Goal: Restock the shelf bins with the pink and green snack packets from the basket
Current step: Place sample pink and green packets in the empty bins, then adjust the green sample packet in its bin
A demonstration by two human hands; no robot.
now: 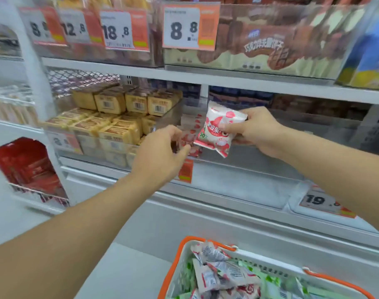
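The right hand (256, 130) is pinching a light, crinkly pink packet (218, 128) by its edge, while the left hand (162, 154), fingers loosely curled, is touching packets in the bin (190, 134) just ahead.

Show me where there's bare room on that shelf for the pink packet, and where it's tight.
Free: the clear bin right of the right hand looks bare. Crowded: the yellow packs fill the left bin; the left hand is at the narrow pink row. The pink packet hangs just right of it.
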